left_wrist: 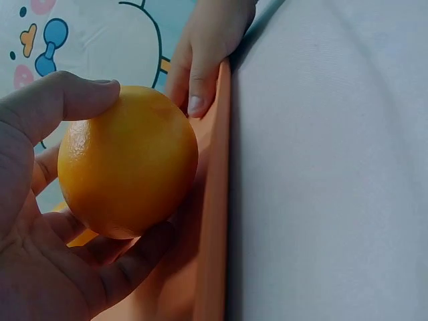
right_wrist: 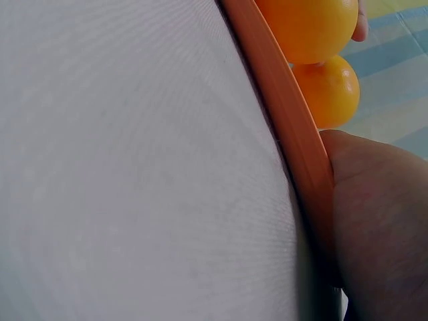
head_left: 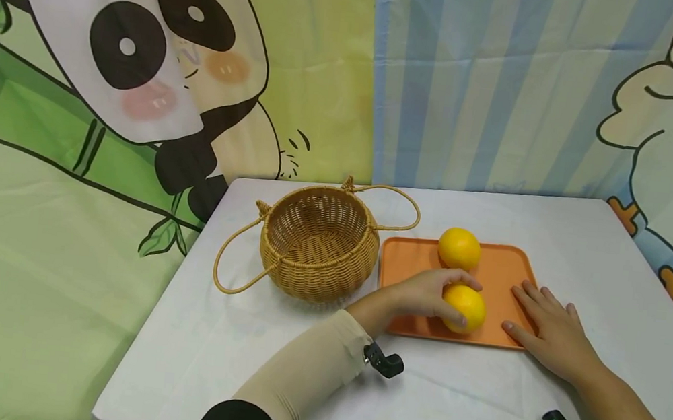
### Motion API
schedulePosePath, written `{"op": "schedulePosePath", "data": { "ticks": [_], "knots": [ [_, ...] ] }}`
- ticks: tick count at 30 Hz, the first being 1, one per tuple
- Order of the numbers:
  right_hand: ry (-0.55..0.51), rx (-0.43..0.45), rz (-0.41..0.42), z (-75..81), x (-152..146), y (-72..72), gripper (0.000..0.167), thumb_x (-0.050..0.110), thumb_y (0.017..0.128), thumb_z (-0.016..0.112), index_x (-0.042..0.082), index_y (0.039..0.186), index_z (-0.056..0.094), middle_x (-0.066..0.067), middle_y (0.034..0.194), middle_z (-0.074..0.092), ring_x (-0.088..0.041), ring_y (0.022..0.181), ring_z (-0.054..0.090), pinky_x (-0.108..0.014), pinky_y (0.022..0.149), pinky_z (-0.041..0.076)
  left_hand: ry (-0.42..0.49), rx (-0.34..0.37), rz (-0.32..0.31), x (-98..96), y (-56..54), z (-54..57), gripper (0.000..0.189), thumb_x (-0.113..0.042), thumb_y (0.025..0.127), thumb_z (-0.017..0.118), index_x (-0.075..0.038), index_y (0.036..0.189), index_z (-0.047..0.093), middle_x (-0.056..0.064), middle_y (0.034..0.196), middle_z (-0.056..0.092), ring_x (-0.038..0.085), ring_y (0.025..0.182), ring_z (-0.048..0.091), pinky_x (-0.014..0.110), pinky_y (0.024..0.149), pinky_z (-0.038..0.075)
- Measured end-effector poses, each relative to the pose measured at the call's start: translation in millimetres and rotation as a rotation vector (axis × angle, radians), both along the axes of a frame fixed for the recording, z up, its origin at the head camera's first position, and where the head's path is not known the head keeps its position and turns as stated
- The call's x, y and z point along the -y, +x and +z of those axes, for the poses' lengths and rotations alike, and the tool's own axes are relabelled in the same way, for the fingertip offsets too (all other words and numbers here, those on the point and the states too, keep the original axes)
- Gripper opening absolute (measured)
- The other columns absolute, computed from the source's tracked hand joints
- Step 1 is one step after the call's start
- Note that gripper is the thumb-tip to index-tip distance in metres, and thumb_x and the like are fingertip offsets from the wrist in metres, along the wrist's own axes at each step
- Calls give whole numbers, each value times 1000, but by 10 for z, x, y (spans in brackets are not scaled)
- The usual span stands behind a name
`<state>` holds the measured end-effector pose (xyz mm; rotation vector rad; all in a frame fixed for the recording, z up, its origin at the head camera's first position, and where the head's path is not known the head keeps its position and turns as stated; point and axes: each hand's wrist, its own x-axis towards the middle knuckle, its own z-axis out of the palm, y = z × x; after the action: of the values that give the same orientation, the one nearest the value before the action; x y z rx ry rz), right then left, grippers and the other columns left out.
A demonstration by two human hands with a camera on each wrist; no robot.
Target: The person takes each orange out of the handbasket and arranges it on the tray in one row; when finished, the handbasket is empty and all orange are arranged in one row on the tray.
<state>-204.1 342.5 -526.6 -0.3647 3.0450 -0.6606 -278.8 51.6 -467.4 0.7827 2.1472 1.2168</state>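
Observation:
My left hand (head_left: 428,292) grips the nearer orange (head_left: 465,309), thumb on one side and fingers curled round the other. In the left wrist view this orange (left_wrist: 127,162) fills the space between thumb and fingers. A second orange (head_left: 459,248) sits behind it, toward the far edge of the orange tray (head_left: 413,261). My right hand (head_left: 558,336) lies with spread, straight fingers on the tray's right edge. The right wrist view shows the tray's rim (right_wrist: 287,114) beside that hand, with both oranges beyond it.
A round wicker basket (head_left: 318,272) with two loop handles stands left of the tray, its inside facing up. A white cloth (head_left: 446,396) covers the table. Behind it hangs a printed curtain (head_left: 320,66) with a panda. Both wrists carry small black camera mounts (head_left: 384,361).

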Motion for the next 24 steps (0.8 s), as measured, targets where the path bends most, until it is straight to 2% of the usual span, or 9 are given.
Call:
{"op": "schedulePosePath", "data": {
  "ticks": [6,12,24],
  "knots": [
    [3,9,-2,7,9,-4,87,54,104,63,2,166,32,-31,171,22,-60,154,15,-78,118,-10,15,10,-2,-21,46,-45,60,-18,84,93,-34,135,66,-14,128,62,7,106,61,26,94,50],
    [13,16,-4,6,2,-6,87,54,105,62,1,166,31,-31,171,21,-61,154,14,-78,117,-11,46,38,-37,-13,81,-65,60,-17,85,92,-32,137,65,-14,123,62,8,104,62,25,93,51],
    [4,-11,-4,-4,12,9,85,52,104,64,1,165,34,-31,170,23,-60,154,16,-78,118,-9,62,16,-94,32,56,-67,71,-17,85,92,-28,148,61,-15,127,61,6,107,61,23,95,50]
  ]
}}
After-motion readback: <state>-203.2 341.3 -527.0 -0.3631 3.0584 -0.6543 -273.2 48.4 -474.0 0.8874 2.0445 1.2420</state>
